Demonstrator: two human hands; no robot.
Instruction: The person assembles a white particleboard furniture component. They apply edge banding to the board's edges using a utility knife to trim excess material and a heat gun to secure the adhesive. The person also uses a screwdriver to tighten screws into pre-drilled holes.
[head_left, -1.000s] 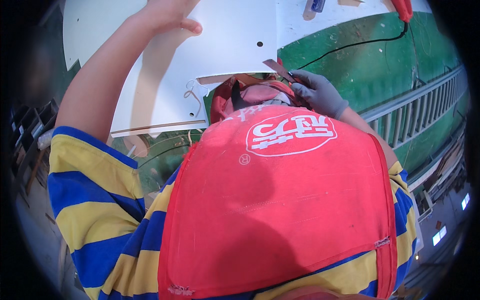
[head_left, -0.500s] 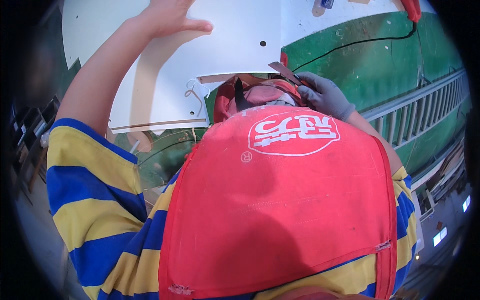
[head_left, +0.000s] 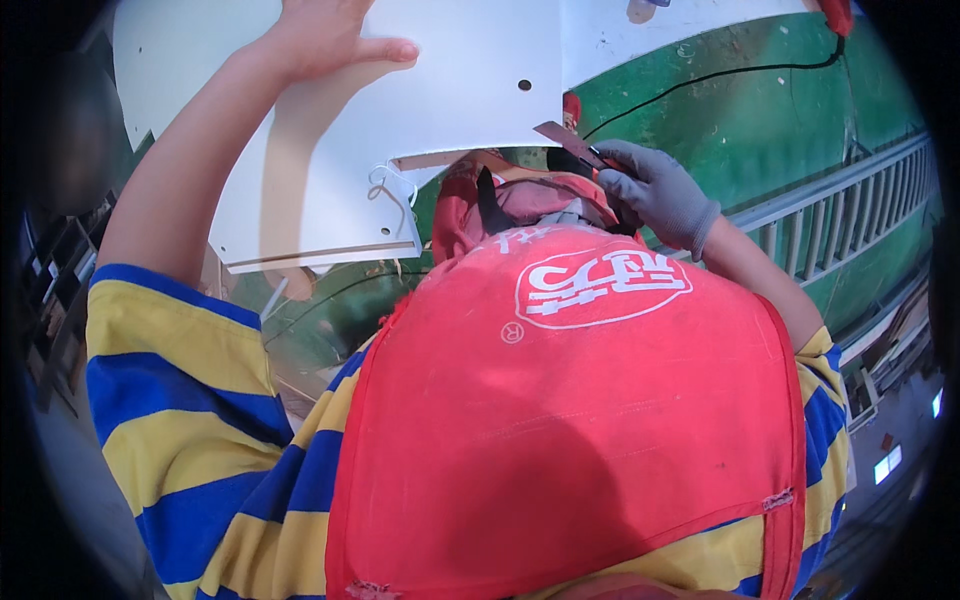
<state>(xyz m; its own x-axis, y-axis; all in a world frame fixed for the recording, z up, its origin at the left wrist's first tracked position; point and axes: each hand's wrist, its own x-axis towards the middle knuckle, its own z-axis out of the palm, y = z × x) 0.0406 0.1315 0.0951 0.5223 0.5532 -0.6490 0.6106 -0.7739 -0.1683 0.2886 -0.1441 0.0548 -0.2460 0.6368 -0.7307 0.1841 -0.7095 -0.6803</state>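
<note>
We are wearing a red cloth apron [head_left: 570, 430] whose white emblem is sitting high on the chest, a rounded patch of white shapes with a small white ring mark just to its left; the apron is covering a blue and yellow striped shirt [head_left: 190, 400]. Our bare left hand [head_left: 325, 35] is reaching up and away from us, palm pressing flat on the flat white board [head_left: 460, 90], thumb spreading out to the right, nothing enclosed in it. The board is lying on the green worktable [head_left: 760, 110], its near edge overhanging just above the apron's top. Our right hand [head_left: 655, 190], in a grey knit glove, is bending in from the right and closing its fingers around a small scraper blade with a red and black handle [head_left: 575, 140]. The blade's tip is touching the board's near edge, just beside a small round hole [head_left: 524, 85]. A black cable [head_left: 720, 75] is trailing across the green surface behind the gloved hand.
</note>
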